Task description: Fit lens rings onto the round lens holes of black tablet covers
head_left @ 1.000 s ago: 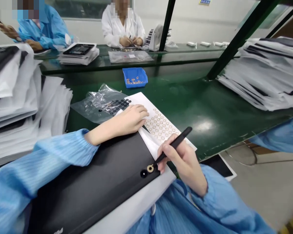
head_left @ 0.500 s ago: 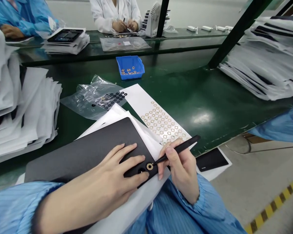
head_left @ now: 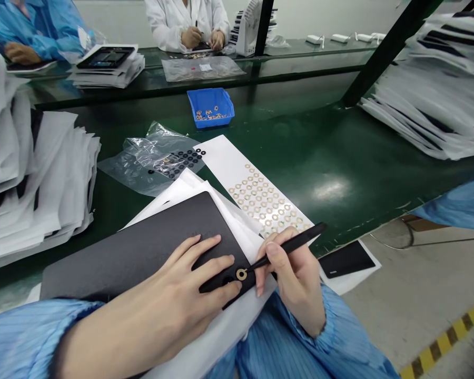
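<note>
A gold ring (head_left: 242, 273) lies at the near right corner of a black panel (head_left: 142, 252), pinned there by the tip of black tweezers (head_left: 290, 245). The right hand (head_left: 296, 279) is closed around the tweezers in a pen grip, which lets the tip steer the ring finely. The left hand (head_left: 181, 305) lies flat and released on the panel, fingers spread, one fingertip just beside the ring (apparently steadying the panel on the lap). White paper (head_left: 237, 226) lies under the panel. Beyond it, on the green bench (head_left: 339, 158), a white sheet of gold rings (head_left: 260, 200) sits within reach, beside a clear bag of black rings (head_left: 158, 163) and a blue tray (head_left: 210, 107). Whether a hole lies under the ring cannot be made out; the left forearm hides the panel's near edge.
</note>
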The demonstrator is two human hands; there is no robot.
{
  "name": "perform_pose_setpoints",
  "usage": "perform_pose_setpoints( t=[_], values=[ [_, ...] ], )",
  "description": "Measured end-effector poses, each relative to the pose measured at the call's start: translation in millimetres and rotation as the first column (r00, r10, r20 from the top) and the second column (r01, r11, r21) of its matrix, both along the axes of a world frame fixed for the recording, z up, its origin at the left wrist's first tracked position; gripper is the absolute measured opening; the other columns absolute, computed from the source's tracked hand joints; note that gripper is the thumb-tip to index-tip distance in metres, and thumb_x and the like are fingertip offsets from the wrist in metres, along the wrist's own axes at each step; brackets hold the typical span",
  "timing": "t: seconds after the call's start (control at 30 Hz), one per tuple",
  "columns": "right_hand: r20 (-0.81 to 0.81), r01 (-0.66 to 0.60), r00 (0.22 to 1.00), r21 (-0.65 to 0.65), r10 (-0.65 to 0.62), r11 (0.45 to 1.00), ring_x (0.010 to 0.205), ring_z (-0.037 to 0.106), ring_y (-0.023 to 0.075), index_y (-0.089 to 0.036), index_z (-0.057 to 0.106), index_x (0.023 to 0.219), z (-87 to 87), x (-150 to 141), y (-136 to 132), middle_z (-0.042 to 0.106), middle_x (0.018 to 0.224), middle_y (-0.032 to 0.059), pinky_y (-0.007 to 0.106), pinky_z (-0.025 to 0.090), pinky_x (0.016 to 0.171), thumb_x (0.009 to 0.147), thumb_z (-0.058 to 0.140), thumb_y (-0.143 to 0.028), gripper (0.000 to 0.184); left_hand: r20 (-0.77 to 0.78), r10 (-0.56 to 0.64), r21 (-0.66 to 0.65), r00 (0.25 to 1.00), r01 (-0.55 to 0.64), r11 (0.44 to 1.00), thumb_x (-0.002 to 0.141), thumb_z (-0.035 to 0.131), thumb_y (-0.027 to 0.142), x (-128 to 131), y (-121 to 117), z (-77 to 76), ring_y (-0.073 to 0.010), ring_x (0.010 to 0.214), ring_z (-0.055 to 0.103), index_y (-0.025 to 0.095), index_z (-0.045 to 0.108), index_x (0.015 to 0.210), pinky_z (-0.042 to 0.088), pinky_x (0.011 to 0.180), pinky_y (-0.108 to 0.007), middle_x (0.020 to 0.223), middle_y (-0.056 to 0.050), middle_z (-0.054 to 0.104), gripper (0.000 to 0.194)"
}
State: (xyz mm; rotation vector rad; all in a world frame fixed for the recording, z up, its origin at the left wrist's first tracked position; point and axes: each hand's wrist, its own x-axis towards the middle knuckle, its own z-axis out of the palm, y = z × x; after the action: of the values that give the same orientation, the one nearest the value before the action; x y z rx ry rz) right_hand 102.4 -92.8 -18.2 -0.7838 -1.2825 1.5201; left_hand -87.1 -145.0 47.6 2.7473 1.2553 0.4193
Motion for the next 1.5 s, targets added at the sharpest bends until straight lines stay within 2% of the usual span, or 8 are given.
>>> perform_pose_setpoints(
  t=[0.27,0.53,0.73,0.97,1.07,1.17,1.3,1.5],
  values=[
    [0.096,0.009,0.995,0.093,-0.018,0.996,0.035,0.052,0.0076,-0.020,0.046,0.077,8.5,1,1,0.052,0.050,-0.0072,0.017,0.046,0.036,0.094,0.049,-0.027,0.018,0.003,0.004,0.001,1.000,-0.004,1.000,0.099,0.038,0.028,0,-1,-3.1,-0.0281,0.115,0.056,0.025,0.066,0.113,0.046,0.096,-0.043,0.111,-0.002,0.067,0.031],
    [0.197,-0.022,0.979,0.393,-0.061,0.919,0.051,0.058,0.0088,-0.021,0.049,0.088,0.8,9,-3,0.054,0.070,-0.0025,0.022,0.050,0.048,0.093,0.047,-0.014,0.009,0.012,0.032,-0.004,0.999,-0.032,0.999,0.099,0.039,0.029,0,1,-2.1,-0.0288,0.111,0.057,0.024,0.062,0.118,0.049,0.089,-0.042,0.111,0.001,0.068,0.030],
    [0.036,0.078,0.995,0.320,-0.095,0.944,0.049,0.057,0.0092,-0.024,0.046,0.094,-3.6,6,-6,0.054,0.076,-0.0024,0.024,0.048,0.046,0.095,0.044,-0.015,0.009,0.007,0.064,0.044,0.998,-0.064,0.997,0.098,0.037,0.025,7,0,-13.7,-0.0279,0.108,0.057,0.023,0.062,0.117,0.042,0.093,-0.043,0.106,-0.002,0.068,0.031],
    [0.018,0.065,0.997,0.266,-0.073,0.962,0.052,0.057,0.0114,-0.025,0.049,0.094,-2.5,6,-7,0.055,0.074,-0.0017,0.025,0.048,0.047,0.094,0.047,-0.018,0.008,0.023,0.169,0.137,0.985,-0.171,0.976,0.094,0.047,0.028,11,-7,-31.6,-0.0284,0.108,0.054,0.024,0.064,0.109,0.019,0.108,-0.046,0.103,0.001,0.068,0.023],
    [0.029,0.043,0.998,0.286,-0.053,0.957,0.055,0.059,0.0121,-0.025,0.050,0.095,-3.4,8,-6,0.056,0.075,-0.0008,0.026,0.049,0.049,0.094,0.048,-0.017,0.009,-0.052,0.161,0.142,0.986,-0.152,0.978,0.092,0.047,0.024,11,-8,-32.0,-0.0289,0.110,0.053,0.025,0.061,0.112,0.013,0.109,-0.048,0.104,0.001,0.067,0.024],
    [0.084,0.025,0.995,0.331,-0.056,0.943,0.058,0.059,0.0132,-0.025,0.049,0.095,-2.9,10,-7,0.056,0.071,-0.0011,0.028,0.050,0.054,0.094,0.047,-0.016,0.010,-0.105,0.146,0.131,0.984,-0.132,0.983,0.092,0.047,0.024,11,-7,-28.7,-0.0309,0.110,0.052,0.025,0.059,0.115,0.012,0.108,-0.050,0.107,0.001,0.066,0.026],
    [0.137,0.023,0.987,0.376,-0.081,0.926,0.059,0.058,0.0142,-0.026,0.048,0.094,-0.9,9,-7,0.056,0.069,-0.0014,0.029,0.049,0.056,0.093,0.047,-0.015,0.011,-0.061,0.143,0.160,0.988,-0.132,0.978,0.094,0.044,0.026,10,-5,-25.1,-0.0290,0.106,0.054,0.025,0.061,0.107,0.019,0.105,-0.048,0.104,0.002,0.067,0.022],
    [0.091,0.107,0.982,0.465,-0.168,0.879,0.051,0.055,0.0131,-0.024,0.052,0.088,3.0,5,-7,0.058,0.068,-0.0002,0.027,0.046,0.048,0.093,0.051,-0.023,0.005,0.018,0.165,0.126,0.986,-0.166,0.978,0.098,0.037,0.034,6,-6,-27.5,-0.0279,0.109,0.054,0.019,0.063,0.102,0.019,0.108,-0.046,0.107,0.000,0.068,0.030]
  ],
)
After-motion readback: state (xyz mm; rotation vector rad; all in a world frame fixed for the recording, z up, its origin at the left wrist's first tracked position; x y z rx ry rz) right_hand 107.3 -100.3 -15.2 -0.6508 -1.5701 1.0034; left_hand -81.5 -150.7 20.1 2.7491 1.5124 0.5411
